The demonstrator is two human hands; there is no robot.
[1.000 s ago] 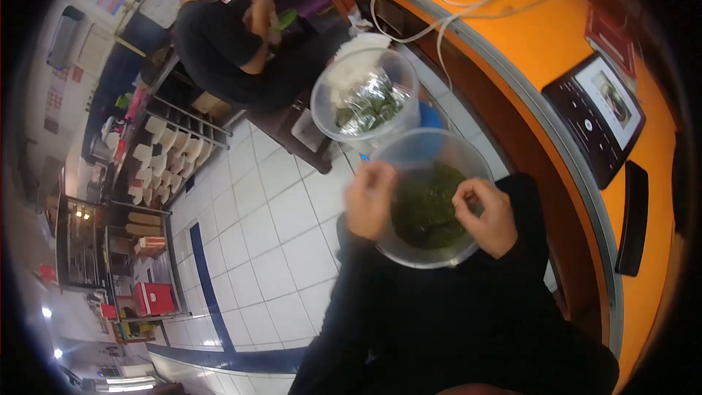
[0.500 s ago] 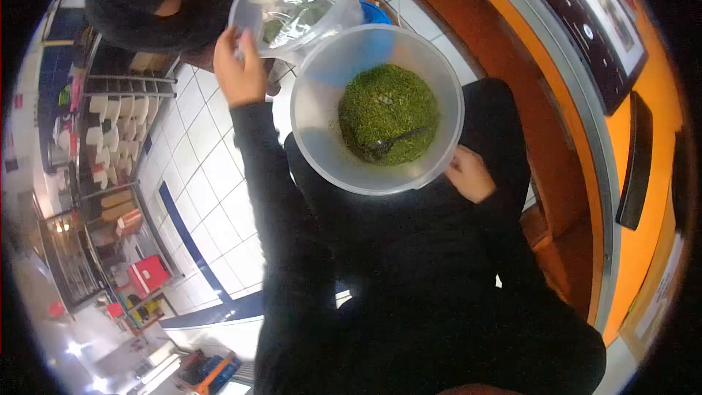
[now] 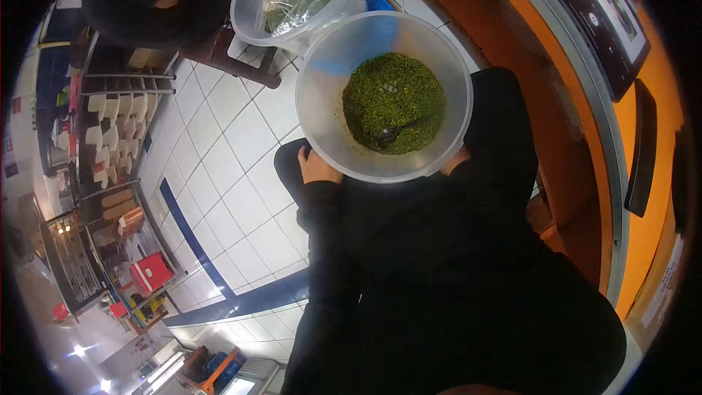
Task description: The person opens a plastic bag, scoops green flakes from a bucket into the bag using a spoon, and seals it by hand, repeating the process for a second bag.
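Note:
A translucent plastic bucket [image 3: 316, 139] sits on my lap, tilted toward me. Inside lies a mass of chopped green herbs [image 3: 391, 91], with a dark spoon [image 3: 409, 128] resting in it. My left hand [image 3: 319, 168] is at the bucket's lower left side, fingers partly hidden by the wall and curled against it. At the lower right side my right hand [image 3: 456, 161] grips the bucket, its fingers mostly hidden behind the plastic. Just beyond stands a second translucent bucket [image 3: 351, 14], holding a clear plastic bag [image 3: 303, 0] with green leaves in it.
A blue container [image 3: 376, 4] shows behind the buckets. To the right runs an orange counter [image 3: 662, 139] with a tablet [image 3: 596, 22] on it. Another person in dark clothing [image 3: 128, 0] is at upper left. Shelving [image 3: 124, 84] stands left, over the white tiled floor [image 3: 234, 146].
My left hand has let go of the far bucket's rim and come back to the near bucket's left side. The right hand has slipped further behind the near bucket.

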